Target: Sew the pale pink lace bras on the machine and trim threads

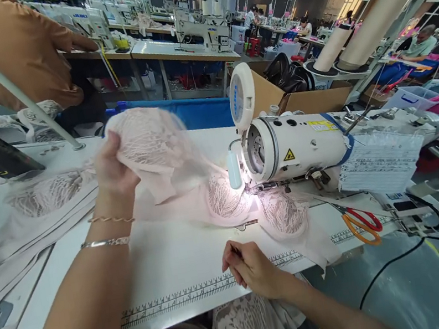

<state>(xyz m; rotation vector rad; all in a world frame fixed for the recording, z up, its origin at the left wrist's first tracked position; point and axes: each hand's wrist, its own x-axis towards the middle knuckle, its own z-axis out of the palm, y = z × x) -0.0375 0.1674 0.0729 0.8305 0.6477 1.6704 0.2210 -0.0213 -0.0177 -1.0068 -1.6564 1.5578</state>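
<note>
While my left hand (113, 171) lifts the pink lace fabric (148, 142) off the table (168, 263), fingers pinching its edge, my right hand (254, 268) rests curled nr the ruler strip (190, 294), by the sewing machine (295, 143) & scissors (361, 222).

You're in a garment factory: an industrial sewing machine (300, 142) sits on your white table (177, 261), rows of identical machines (201, 30) fill benches behind, thread cones (382, 8) tower at the right edge, workers (20, 46) busy nearby.
</note>
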